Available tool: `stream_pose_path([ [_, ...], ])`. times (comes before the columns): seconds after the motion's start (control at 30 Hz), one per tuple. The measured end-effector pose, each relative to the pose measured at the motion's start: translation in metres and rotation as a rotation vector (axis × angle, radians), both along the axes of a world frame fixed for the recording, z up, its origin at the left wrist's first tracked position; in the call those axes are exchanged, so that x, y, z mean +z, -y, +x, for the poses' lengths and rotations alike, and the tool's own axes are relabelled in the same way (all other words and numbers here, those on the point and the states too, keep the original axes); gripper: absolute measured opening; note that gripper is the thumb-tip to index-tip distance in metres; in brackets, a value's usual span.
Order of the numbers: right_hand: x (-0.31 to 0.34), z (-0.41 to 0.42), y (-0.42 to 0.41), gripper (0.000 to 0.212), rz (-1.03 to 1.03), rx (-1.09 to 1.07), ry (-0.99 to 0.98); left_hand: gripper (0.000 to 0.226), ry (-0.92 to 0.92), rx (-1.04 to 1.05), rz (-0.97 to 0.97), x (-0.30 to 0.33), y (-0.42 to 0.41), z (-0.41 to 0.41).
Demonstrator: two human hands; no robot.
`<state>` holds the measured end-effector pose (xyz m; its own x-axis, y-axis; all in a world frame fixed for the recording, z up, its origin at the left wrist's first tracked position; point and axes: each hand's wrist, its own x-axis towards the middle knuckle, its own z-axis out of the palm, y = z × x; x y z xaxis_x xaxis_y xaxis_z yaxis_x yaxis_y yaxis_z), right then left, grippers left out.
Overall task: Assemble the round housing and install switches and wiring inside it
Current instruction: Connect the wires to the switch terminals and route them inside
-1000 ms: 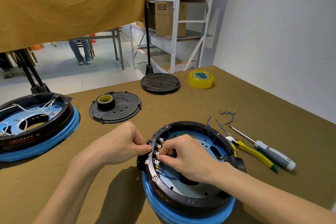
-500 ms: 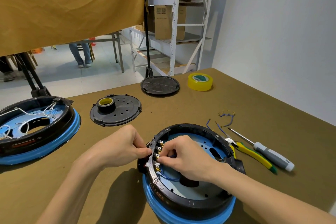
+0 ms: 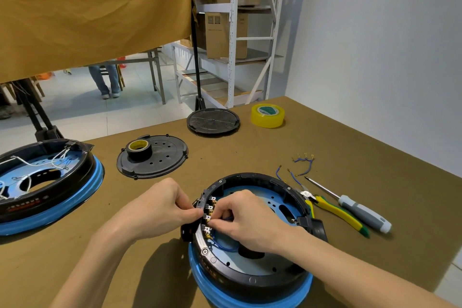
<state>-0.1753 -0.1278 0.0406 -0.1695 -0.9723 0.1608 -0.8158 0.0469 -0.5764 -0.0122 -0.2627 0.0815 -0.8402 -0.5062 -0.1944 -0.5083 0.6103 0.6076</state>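
A workshop with a white wall, a metal shelving rack holding cardboard boxes and a hanging ochre cloth surrounds a table covered in olive-brown fabric. At the table's near edge sits the round housing, a black ring on a blue rim with a pale blue floor inside. A row of brass-terminal switches lines its left inner wall. The left hand pinches the housing's left wall from outside, fingers curled. The right hand reaches inside, fingertips pinched on something small at the switches; a blue wire loops on the floor below it.

Just right of the housing lie yellow-handled pliers and a grey-handled screwdriver, with loose blue wires beyond them. At the left edge rests a second housing with white wires inside. Toward the far edge lie a black cover plate carrying a tape roll, a second black disc and a yellow tape roll.
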Motion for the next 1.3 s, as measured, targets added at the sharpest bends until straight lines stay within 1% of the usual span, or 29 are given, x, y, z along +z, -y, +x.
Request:
stream_pose_path([
  [0.07,0.001,-0.002,-0.001,0.014,-0.001,0.022,0.037,0.039,-0.001,0.033,-0.038,-0.001,-0.004,-0.001],
  [0.17,0.003,-0.006,-0.006,0.014,-0.014,0.03,0.097,0.047,0.009,0.08,-0.067,0.001,-0.008,-0.003],
  [0.23,0.003,-0.008,-0.008,0.014,-0.016,0.019,0.135,0.039,-0.005,0.104,-0.035,0.0,-0.008,-0.003],
  [0.3,0.002,-0.007,-0.008,0.014,-0.014,0.031,0.107,0.032,-0.019,0.107,-0.004,-0.001,-0.006,-0.003],
  [0.4,0.0,-0.005,-0.003,0.014,-0.026,0.027,-0.004,0.031,-0.041,0.097,0.037,-0.001,-0.004,-0.003],
  [0.5,0.0,-0.005,-0.001,0.014,-0.035,0.018,-0.047,0.033,-0.029,0.108,0.038,-0.002,-0.003,-0.003],
  [0.57,0.001,-0.005,-0.001,0.015,-0.037,0.012,-0.017,0.045,-0.018,0.151,-0.022,-0.005,-0.004,-0.007],
  [0.63,0.002,-0.006,-0.003,0.018,-0.04,-0.002,0.042,0.051,-0.007,0.242,-0.144,-0.012,-0.008,-0.013],
  [0.73,0.005,-0.009,-0.008,0.02,-0.052,-0.013,0.075,0.048,-0.001,0.37,-0.308,-0.026,-0.017,-0.023],
  [0.8,0.01,-0.015,-0.012,0.021,-0.09,-0.032,0.094,0.04,-0.078,0.418,-0.376,-0.034,-0.019,-0.028],
  [0.83,0.014,-0.022,-0.012,0.019,-0.129,-0.061,0.125,0.034,-0.143,0.423,-0.372,-0.039,-0.018,-0.031],
  [0.9,0.021,-0.043,-0.009,0.014,-0.241,-0.169,0.148,0.028,-0.244,0.375,-0.248,-0.049,-0.014,-0.037],
  [0.97,0.023,-0.073,-0.004,0.013,-0.281,-0.345,0.094,0.021,-0.319,0.333,-0.019,-0.058,-0.013,-0.044],
  [1.03,0.018,-0.107,0.0,0.017,-0.192,-0.531,0.02,0.009,-0.424,0.345,0.214,-0.062,-0.015,-0.048],
  [1.07,0.013,-0.122,0.0,0.02,-0.118,-0.612,-0.037,0.007,-0.465,0.354,0.265,-0.064,-0.014,-0.05],
  [1.13,0.001,-0.147,0.0,0.019,0.093,-0.719,-0.167,0.009,-0.492,0.354,0.263,-0.067,-0.01,-0.051],
  [1.17,-0.004,-0.154,0.0,0.017,0.206,-0.735,-0.212,0.009,-0.491,0.351,0.254,-0.068,-0.008,-0.051],
  [1.2,-0.009,-0.158,-0.001,0.021,0.295,-0.735,-0.239,0.01,-0.492,0.352,0.25,-0.067,-0.006,-0.051],
  [1.23,-0.014,-0.161,0.0,0.028,0.337,-0.717,-0.258,0.01,-0.494,0.357,0.251,-0.067,-0.003,-0.052],
  [1.27,-0.018,-0.165,0.001,0.029,0.339,-0.703,-0.268,0.011,-0.497,0.368,0.255,-0.066,0.0,-0.051],
  [1.3,-0.02,-0.167,0.003,0.022,0.32,-0.707,-0.273,0.012,-0.497,0.381,0.256,-0.065,0.003,-0.05],
])
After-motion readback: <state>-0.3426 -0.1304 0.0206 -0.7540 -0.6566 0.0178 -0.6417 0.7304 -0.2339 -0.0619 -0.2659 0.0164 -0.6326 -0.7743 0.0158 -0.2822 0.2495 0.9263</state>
